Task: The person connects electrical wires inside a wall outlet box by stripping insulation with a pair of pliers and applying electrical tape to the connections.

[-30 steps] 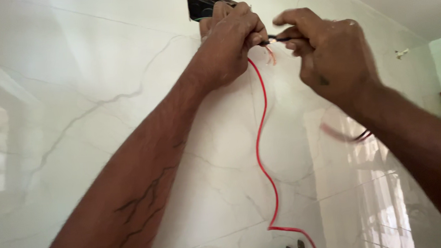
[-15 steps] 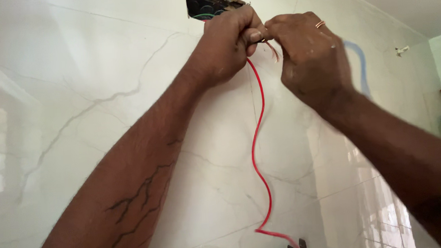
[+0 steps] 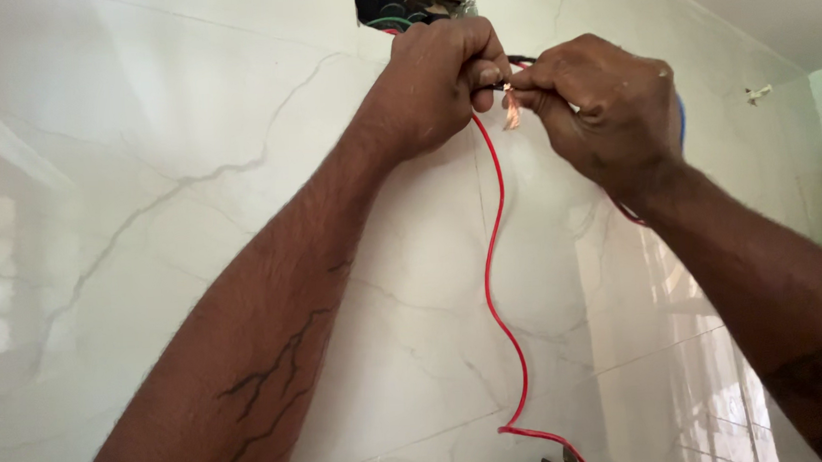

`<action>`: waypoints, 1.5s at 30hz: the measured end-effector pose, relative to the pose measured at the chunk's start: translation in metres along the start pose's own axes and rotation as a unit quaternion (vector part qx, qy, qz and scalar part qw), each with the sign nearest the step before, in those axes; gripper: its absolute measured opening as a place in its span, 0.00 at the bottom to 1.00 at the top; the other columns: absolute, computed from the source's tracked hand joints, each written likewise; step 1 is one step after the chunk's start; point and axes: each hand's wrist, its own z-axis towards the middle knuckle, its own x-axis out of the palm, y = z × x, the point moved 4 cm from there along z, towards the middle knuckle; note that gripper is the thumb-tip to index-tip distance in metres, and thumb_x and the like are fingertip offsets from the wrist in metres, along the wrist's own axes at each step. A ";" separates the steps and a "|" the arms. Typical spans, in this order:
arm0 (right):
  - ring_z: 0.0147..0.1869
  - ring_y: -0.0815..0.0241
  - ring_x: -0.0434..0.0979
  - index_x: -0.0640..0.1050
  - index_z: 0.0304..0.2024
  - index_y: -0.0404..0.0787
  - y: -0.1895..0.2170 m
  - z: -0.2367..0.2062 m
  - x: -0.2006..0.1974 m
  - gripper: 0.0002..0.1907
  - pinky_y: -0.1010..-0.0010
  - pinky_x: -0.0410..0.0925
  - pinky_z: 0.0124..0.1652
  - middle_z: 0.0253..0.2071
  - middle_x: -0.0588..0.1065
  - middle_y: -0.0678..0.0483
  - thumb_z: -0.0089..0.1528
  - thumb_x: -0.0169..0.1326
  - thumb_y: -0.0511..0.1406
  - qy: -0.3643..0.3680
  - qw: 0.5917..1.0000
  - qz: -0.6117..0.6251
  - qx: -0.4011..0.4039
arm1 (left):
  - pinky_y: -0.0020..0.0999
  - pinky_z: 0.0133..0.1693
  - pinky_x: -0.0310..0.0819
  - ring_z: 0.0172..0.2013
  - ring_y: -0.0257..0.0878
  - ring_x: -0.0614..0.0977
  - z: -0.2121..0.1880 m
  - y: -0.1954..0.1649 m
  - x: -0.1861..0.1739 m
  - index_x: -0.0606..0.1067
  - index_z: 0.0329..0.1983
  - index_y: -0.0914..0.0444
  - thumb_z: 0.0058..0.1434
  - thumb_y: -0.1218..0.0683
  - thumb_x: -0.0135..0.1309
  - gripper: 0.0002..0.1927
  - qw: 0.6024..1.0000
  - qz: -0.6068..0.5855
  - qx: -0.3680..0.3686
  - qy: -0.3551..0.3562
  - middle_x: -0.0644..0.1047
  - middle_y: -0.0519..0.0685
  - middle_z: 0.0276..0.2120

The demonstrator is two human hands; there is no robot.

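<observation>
Right hand (image 3: pixel 600 112) has shifted, baring copper strands (image 3: pixel 512 111).

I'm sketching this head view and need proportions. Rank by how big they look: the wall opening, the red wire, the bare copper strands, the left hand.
1. red wire, longest by far
2. left hand
3. wall opening, cut off by the frame's top edge, so unsure
4. bare copper strands, smallest

Bright daylight, window glare on glossy wall (image 3: pixel 129 132).

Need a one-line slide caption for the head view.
Left hand and right hand pinch bared copper strands of a red wire below a wall opening.
</observation>
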 end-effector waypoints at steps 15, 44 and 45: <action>0.30 0.61 0.75 0.85 0.42 0.42 0.001 -0.011 0.005 0.04 0.69 0.67 0.30 0.34 0.78 0.54 0.68 0.67 0.36 0.053 0.994 0.003 0.097 | 0.42 0.49 0.66 0.26 0.45 0.79 -0.007 -0.005 0.005 0.76 0.30 0.62 0.54 0.64 0.62 0.06 0.980 0.183 0.077 -0.002 0.80 0.45 0.20; 0.37 0.49 0.78 0.79 0.37 0.34 0.012 0.005 0.028 0.05 0.61 0.72 0.35 0.39 0.79 0.45 0.68 0.55 0.30 0.144 0.976 -0.152 0.067 | 0.45 0.30 0.74 0.29 0.48 0.83 -0.013 0.002 0.005 0.72 0.33 0.64 0.51 0.68 0.56 0.10 0.989 0.115 0.055 -0.069 0.80 0.49 0.23; 0.34 0.48 0.77 0.79 0.35 0.35 0.003 0.007 0.031 0.06 0.60 0.70 0.34 0.36 0.78 0.45 0.67 0.56 0.31 0.166 0.973 -0.124 0.107 | 0.45 0.30 0.74 0.29 0.48 0.83 -0.013 0.002 0.005 0.72 0.33 0.64 0.50 0.69 0.56 0.10 0.988 0.122 0.067 -0.068 0.80 0.48 0.23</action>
